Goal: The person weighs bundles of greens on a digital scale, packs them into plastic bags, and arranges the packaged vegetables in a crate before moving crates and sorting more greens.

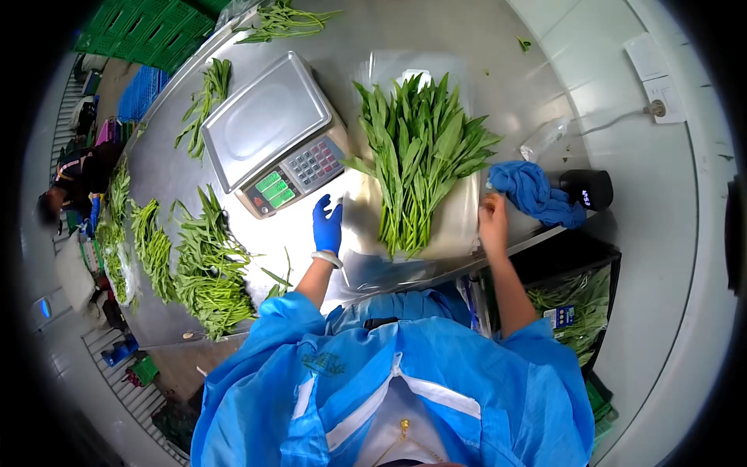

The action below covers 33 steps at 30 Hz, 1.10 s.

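Observation:
A large bunch of leafy green stems (pixel 420 156) lies on a stack of clear plastic bags (pixel 459 222), leaves pointing away from me. My left hand (pixel 327 226), in a blue glove, is held with fingers apart over the metal table, left of the bunch and below the scale's keypad; nothing is in it. My bare right hand (pixel 492 222) is at the right edge of the bags, fingers bent together; whether they pinch the plastic is too small to tell. The scale (pixel 267 117) stands at the upper left with its green display lit.
More greens (pixel 206 272) lie along the table's left side. A blue cloth (pixel 533 191) and a black digital device (pixel 587 189) sit at the right. A black crate of packed greens (pixel 580 303) stands below the right edge. Another person (pixel 78 175) is at the far left.

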Tool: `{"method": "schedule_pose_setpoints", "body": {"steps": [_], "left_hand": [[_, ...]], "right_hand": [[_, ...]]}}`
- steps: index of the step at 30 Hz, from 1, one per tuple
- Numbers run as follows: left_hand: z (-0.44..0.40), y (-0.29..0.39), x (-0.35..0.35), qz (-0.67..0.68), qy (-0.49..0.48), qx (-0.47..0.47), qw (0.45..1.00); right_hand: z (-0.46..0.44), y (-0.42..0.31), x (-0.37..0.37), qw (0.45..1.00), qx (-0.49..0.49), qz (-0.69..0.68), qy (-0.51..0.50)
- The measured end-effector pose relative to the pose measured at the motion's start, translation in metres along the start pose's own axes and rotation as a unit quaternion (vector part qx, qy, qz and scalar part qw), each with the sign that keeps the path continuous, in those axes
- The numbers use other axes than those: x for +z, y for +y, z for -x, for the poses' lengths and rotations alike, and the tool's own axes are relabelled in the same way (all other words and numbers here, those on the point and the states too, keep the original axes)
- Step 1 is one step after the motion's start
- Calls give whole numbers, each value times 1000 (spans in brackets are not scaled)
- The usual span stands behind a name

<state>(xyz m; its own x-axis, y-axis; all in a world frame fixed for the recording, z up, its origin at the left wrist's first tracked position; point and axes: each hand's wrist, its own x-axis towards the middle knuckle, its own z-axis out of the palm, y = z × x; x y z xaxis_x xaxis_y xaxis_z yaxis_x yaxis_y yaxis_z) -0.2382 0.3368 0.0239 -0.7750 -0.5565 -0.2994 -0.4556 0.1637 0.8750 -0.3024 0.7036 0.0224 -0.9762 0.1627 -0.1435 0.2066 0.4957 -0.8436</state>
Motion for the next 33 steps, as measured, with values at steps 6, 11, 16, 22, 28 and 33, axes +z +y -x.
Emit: {"method": "schedule_pose_setpoints", "body": {"steps": [6,11,16,22,28,33], "left_hand": [[-14,4,2,52,-217,-87,971],[-19,36,10,-74,-298,42,951],[15,120,-15,-429,-218,315,818],[30,67,-35,-503,-233,380,740],[61,27,-40,-471,-249,326,781],[67,-9,-29,-449,-190,402,775]], "right_hand": [[-18,-10,-10,986,-15,-52,-159],[-36,-82,-19,816,-438,340,-163],[24,-205,34,736,-550,318,-236],[62,-144,112,832,-376,254,-320],[100,-138,104,832,-328,329,-303],[94,-178,90,682,-594,376,-201]]}}
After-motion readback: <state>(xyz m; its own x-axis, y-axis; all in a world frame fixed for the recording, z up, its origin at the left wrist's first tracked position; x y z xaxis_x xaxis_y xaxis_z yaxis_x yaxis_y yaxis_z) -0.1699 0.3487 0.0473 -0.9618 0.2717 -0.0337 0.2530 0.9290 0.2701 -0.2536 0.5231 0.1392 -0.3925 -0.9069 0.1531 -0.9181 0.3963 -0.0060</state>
